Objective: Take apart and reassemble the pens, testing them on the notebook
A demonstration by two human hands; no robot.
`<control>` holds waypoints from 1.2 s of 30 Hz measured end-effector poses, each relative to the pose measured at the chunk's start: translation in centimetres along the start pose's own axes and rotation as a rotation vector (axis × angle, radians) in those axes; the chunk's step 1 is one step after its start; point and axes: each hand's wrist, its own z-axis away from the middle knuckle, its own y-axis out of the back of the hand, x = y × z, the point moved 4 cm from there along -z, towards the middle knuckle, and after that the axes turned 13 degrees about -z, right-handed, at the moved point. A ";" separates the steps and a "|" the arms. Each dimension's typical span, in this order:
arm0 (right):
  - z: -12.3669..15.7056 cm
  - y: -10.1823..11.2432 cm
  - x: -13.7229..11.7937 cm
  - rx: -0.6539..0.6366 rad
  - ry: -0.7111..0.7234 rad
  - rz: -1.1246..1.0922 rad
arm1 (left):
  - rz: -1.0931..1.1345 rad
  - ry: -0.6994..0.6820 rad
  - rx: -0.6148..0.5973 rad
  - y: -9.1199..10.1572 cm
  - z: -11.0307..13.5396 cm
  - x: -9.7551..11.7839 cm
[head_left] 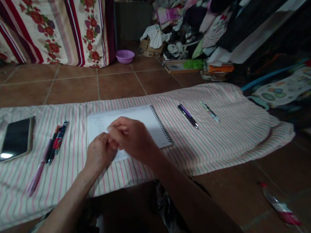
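Both of my hands meet over a spiral notebook (144, 121) that lies open on the striped cloth. My left hand (100, 151) is closed, its fingers curled and mostly hidden behind the other hand. Touching it from above, my right hand (129, 134) is bent with its fingers curled in and slightly blurred. Whether anything small sits between the fingers, I cannot make out. Right of the notebook lie a dark purple pen (188, 116) and a light patterned pen (209, 111). Several pens, one of them pink (37, 178), lie together on the left.
A phone (16, 139) rests at the left of the striped cloth (218, 146). Beyond it, a purple basin (125, 56) stands on the tiled floor by a floral curtain (62, 29). Clothes (168, 14) are heaped at the back right. A bottle (281, 207) lies on the floor at right.
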 end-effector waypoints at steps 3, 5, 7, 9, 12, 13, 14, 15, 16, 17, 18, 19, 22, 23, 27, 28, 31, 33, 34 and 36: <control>-1.4 2.6 2.9 0.144 -0.066 0.073 | -0.038 -0.042 -0.032 0.0 0.1 0.4; -1.9 3.6 5.0 0.153 -0.109 0.132 | -0.056 -0.060 -0.038 0.0 0.1 0.4; -2.1 3.6 6.6 0.075 -0.167 0.139 | -0.054 -0.065 -0.037 -0.2 0.0 0.4; -2.0 3.0 7.5 0.012 -0.224 0.106 | -0.043 -0.071 -0.041 -0.4 0.0 0.4; -1.9 2.1 8.0 -0.028 -0.282 0.007 | -0.037 -0.073 -0.052 -0.6 0.0 0.3; -1.9 2.0 8.0 -0.031 -0.285 -0.024 | -0.039 -0.074 -0.056 -0.7 0.0 0.4; -2.0 1.9 8.1 -0.030 -0.282 -0.050 | -0.041 -0.076 -0.059 -0.7 0.0 0.4; -2.0 1.9 8.2 -0.026 -0.279 -0.071 | -0.044 -0.079 -0.062 -0.7 0.1 0.4; -2.1 1.9 8.3 -0.024 -0.277 -0.089 | -0.046 -0.082 -0.062 -0.7 0.1 0.5; -2.1 1.9 8.5 -0.023 -0.277 -0.108 | -0.049 -0.085 -0.062 -0.7 0.1 0.5; -2.2 2.0 8.6 -0.022 -0.277 -0.130 | -0.051 -0.087 -0.063 -0.7 0.2 0.5; -2.2 2.1 8.8 -0.023 -0.276 -0.154 | -0.053 -0.089 -0.066 -0.6 0.2 0.5; -2.2 2.2 9.1 -0.023 -0.275 -0.209 | -0.047 -0.093 -0.070 -0.6 0.2 0.4; -2.2 2.2 9.1 -0.015 -0.277 -0.217 | -0.045 -0.093 -0.071 -0.6 0.2 0.4; -2.3 2.4 9.2 0.003 -0.270 -0.217 | -0.047 -0.084 -0.075 -0.5 0.2 0.3; -2.3 2.5 9.2 0.005 -0.267 -0.213 | -0.048 -0.081 -0.074 -0.5 0.2 0.2; -2.4 2.7 9.2 0.013 -0.268 -0.206 | -0.047 -0.076 -0.070 -0.4 0.1 0.2; -2.4 2.9 9.3 0.016 -0.270 -0.208 | -0.049 -0.072 -0.079 -0.5 0.1 0.2; -2.4 2.9 9.3 0.017 -0.273 -0.211 | -0.051 -0.071 -0.087 -0.5 0.1 0.2; -2.4 3.0 9.3 0.018 -0.287 -0.220 | -0.059 -0.066 -0.095 -0.5 0.1 0.2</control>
